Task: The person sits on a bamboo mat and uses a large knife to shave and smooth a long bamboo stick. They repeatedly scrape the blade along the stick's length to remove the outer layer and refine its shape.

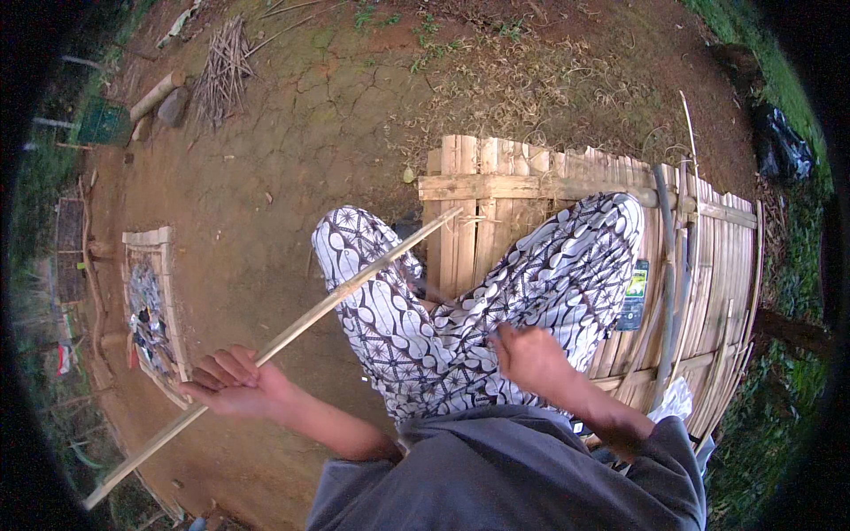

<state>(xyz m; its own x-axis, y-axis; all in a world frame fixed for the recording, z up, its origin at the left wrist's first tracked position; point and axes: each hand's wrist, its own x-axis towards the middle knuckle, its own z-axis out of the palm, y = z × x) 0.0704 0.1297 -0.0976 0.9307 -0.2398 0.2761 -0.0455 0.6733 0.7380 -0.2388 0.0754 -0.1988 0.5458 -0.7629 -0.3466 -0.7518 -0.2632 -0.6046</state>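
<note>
Head view is showing us seated on a slatted bamboo bench, looking down past our patterned trousers to bare, cracked earth. Off to our left a shallow frame of bamboo is lying on the ground, and it is holding a heap of shiny, crumpled scraps, silvery with touches of colour; we cannot tell what they are. Our left hand is curling its grip loosely around a long bamboo stick, fingers folded over the top of it and the palm turned partly upward, so the stick is resting in the hand. Pale tan, thin and nearly straight, the stick is running diagonally from the lower left, near the ground, up across our left knee to the near edge of the bench, where its tip is lying against the slats. Our right hand is resting on our right thigh, its fingers bent and pressing into the cloth; we cannot tell whether it is pinching anything. Beside that leg a dark, flat packet is lying on the bench, and a grey curved tube is running along the slats just beyond it.
</note>
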